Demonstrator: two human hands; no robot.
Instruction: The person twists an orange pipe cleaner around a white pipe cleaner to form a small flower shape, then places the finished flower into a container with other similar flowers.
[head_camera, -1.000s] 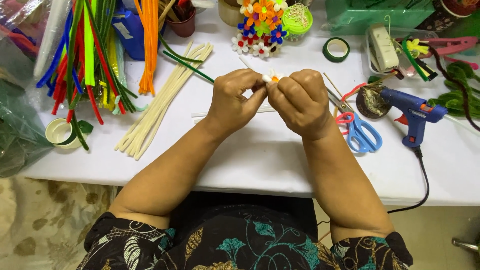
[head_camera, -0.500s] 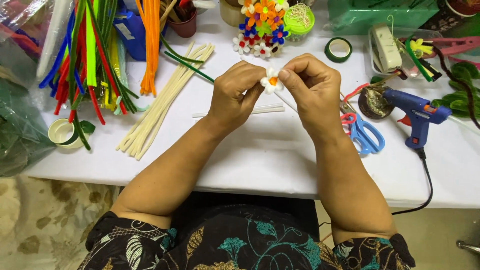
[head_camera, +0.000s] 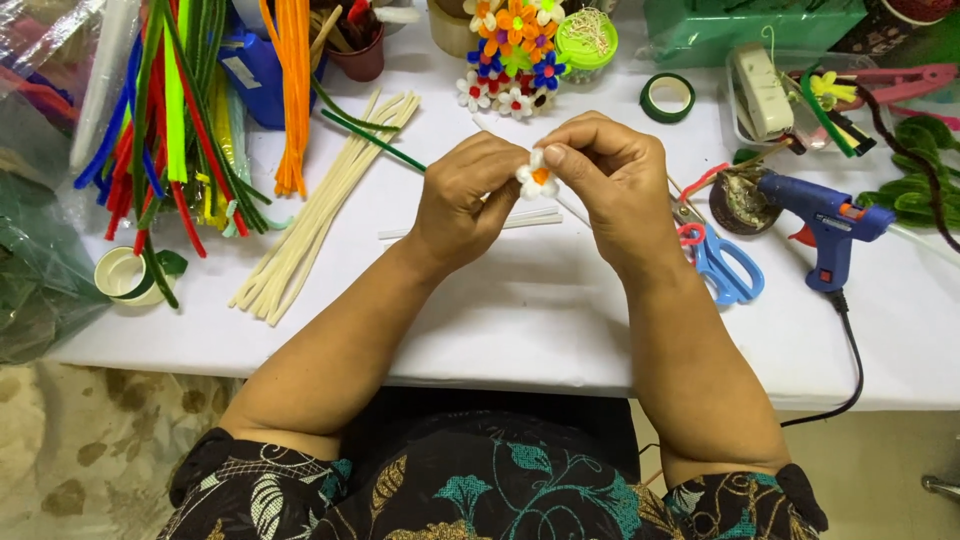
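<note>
A small white pipe-cleaner flower with an orange centre (head_camera: 537, 176) is pinched between both hands above the white table (head_camera: 540, 310). My left hand (head_camera: 470, 200) grips it from the left, and my right hand (head_camera: 615, 185) holds it from the right with thumb and fingertips on the petals. Beneath the hands lies a thin white stem stick (head_camera: 530, 220). Whatever stem the flower has is hidden by the fingers.
White pipe cleaners (head_camera: 320, 205) and coloured ones (head_camera: 165, 120) lie at the left with a tape roll (head_camera: 125, 275). Finished flowers (head_camera: 510, 50) stand at the back. Blue scissors (head_camera: 720, 262), a blue glue gun (head_camera: 825, 225) and green tape (head_camera: 668, 97) sit to the right.
The flower has turned to face the camera, showing its petals and orange centre. Both hands have shifted slightly around it and stay over the same spot.
</note>
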